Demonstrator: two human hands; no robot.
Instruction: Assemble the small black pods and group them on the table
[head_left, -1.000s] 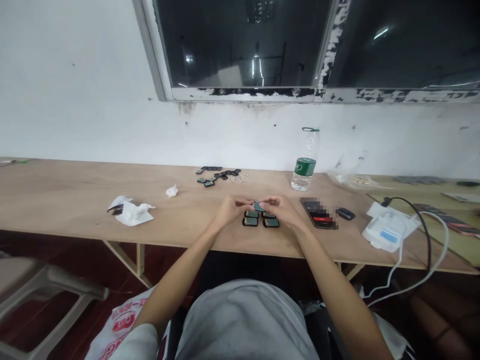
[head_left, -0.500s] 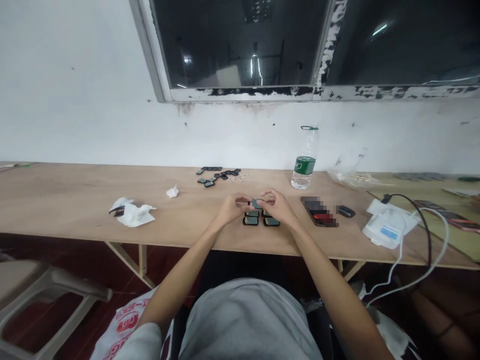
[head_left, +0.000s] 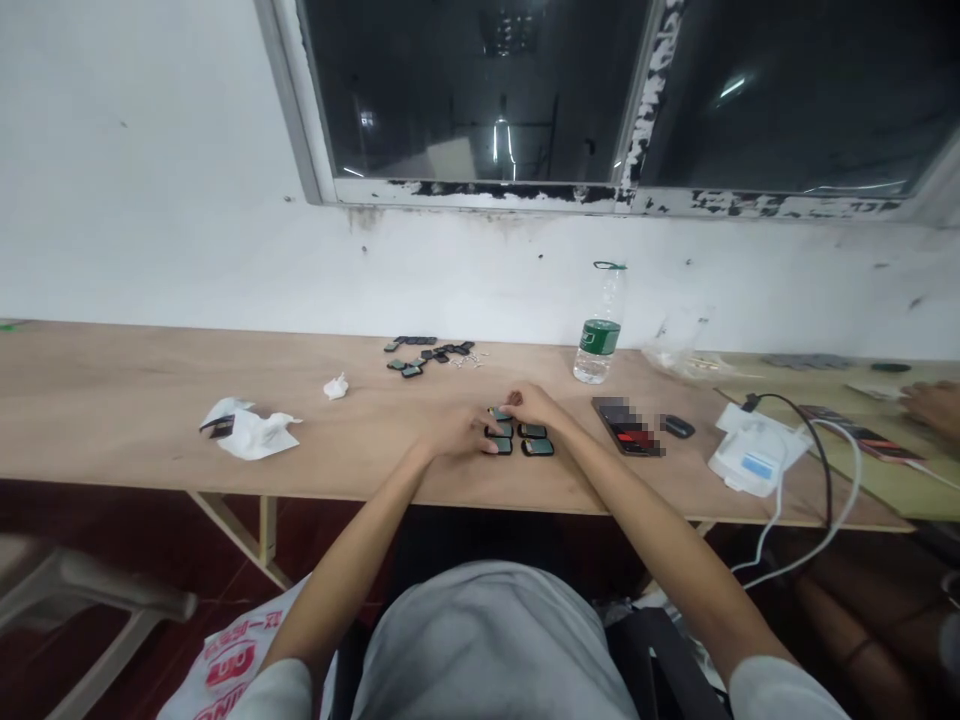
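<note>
Several small black-framed rectangular pieces with grey-green faces lie in two columns in front of me. My left hand point(head_left: 463, 432) is beside the left column, fingers apart, the tips touching the edges of the middle piece point(head_left: 500, 430) and the front piece point(head_left: 499, 446). Over the far end of the columns is my right hand point(head_left: 529, 402), its fingers curled, the thumb close to the far left piece point(head_left: 499, 413). Whatever is between those curled fingers is hidden. Below the right wrist lie two more pieces, one behind point(head_left: 533, 431) the other point(head_left: 538, 448).
More dark pieces point(head_left: 412, 370) and small white bits point(head_left: 469, 360) lie toward the wall. A water bottle point(head_left: 598, 338), phone point(head_left: 626, 425), black oval object point(head_left: 677, 426) and white box with cables point(head_left: 757, 455) stand right. Crumpled tissue point(head_left: 262, 432) lies left. Another person's hand point(head_left: 930, 405) shows far right.
The piece held between both hands is down at the far end of the left column. My left hand has moved nearer me with fingers spreading; my right hand has curled. The view has shifted slightly.
</note>
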